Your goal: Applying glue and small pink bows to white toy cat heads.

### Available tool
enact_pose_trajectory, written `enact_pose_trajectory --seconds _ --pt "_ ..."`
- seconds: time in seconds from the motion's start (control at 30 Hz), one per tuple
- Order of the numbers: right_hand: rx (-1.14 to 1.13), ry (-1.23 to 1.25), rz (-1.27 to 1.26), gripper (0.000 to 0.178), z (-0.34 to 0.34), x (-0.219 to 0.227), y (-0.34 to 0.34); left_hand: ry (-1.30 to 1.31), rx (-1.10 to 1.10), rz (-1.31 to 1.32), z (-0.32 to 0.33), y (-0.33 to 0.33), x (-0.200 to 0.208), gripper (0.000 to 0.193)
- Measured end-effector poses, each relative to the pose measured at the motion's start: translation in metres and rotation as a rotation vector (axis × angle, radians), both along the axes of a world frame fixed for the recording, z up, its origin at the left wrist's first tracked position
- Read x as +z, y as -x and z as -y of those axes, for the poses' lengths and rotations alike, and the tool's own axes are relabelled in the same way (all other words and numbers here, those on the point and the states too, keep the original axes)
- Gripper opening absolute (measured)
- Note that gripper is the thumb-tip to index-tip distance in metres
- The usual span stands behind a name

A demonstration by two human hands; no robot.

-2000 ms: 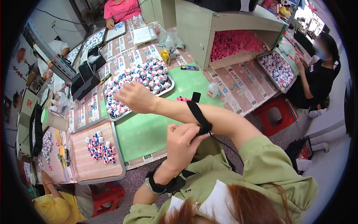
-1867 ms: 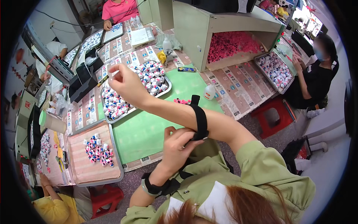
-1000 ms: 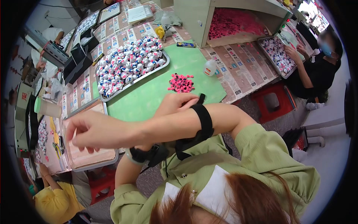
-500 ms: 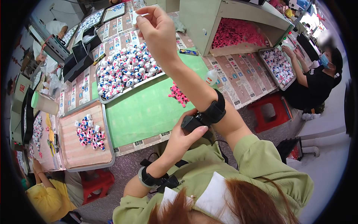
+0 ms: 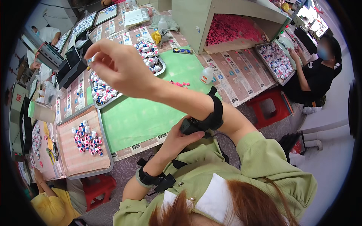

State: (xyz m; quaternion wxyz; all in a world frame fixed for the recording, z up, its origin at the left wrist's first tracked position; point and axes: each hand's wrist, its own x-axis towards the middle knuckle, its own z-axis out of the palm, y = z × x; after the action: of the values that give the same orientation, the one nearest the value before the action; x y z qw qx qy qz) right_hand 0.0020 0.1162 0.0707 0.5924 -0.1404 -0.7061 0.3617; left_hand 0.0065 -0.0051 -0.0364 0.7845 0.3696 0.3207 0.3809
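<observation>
My left hand (image 5: 181, 135) is closed around a small black device (image 5: 190, 126), thumb across its near side. That device sits on a black strap (image 5: 216, 113) around my right forearm. My right hand (image 5: 122, 69) is raised in the air over a metal tray (image 5: 164, 70), holding nothing, its fingers loosely bent and apart. Partly hidden behind that hand and wrist are many small white, blue and pink figures (image 5: 149, 52) in the tray. A few small pink pieces (image 5: 179, 83) show just past my right forearm, on the green mat (image 5: 139, 116).
At left, another tray (image 5: 107, 150) bears a cluster of similar figures (image 5: 87, 139). A white bottle (image 5: 206, 75) stands right of the mat. Farther back, a grey box (image 5: 188, 30) has pink pieces inside. Co-workers sit at right (image 5: 320, 81) and lower left (image 5: 56, 203).
My right hand has swung down and to the left, now in front of the large tray. My left hand keeps its hold on the black device. The view has shifted slightly.
</observation>
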Motion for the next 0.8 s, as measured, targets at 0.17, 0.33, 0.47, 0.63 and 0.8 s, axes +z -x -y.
enact_pose_trajectory --seconds 0.17,0.33,0.47,0.63,0.8 --pt "0.139 0.000 0.019 0.012 0.028 -0.002 0.008 -0.331 -0.381 -0.153 -0.001 0.013 -0.005 0.050" --pt "0.547 -0.049 0.077 0.010 0.115 -0.001 0.021 0.259 -0.173 0.176 -0.018 0.024 0.000 0.044" --pt "0.899 0.092 0.119 0.010 0.139 -0.008 0.024 0.129 -0.362 0.316 -0.032 0.026 -0.002 0.034" --pt "0.811 0.160 0.045 0.014 0.110 0.006 0.016 -0.020 -0.252 0.215 -0.034 0.032 -0.024 0.024" --pt "0.765 0.501 -0.095 0.015 0.056 0.022 -0.009 -0.101 0.052 0.173 -0.025 0.045 -0.026 0.019"
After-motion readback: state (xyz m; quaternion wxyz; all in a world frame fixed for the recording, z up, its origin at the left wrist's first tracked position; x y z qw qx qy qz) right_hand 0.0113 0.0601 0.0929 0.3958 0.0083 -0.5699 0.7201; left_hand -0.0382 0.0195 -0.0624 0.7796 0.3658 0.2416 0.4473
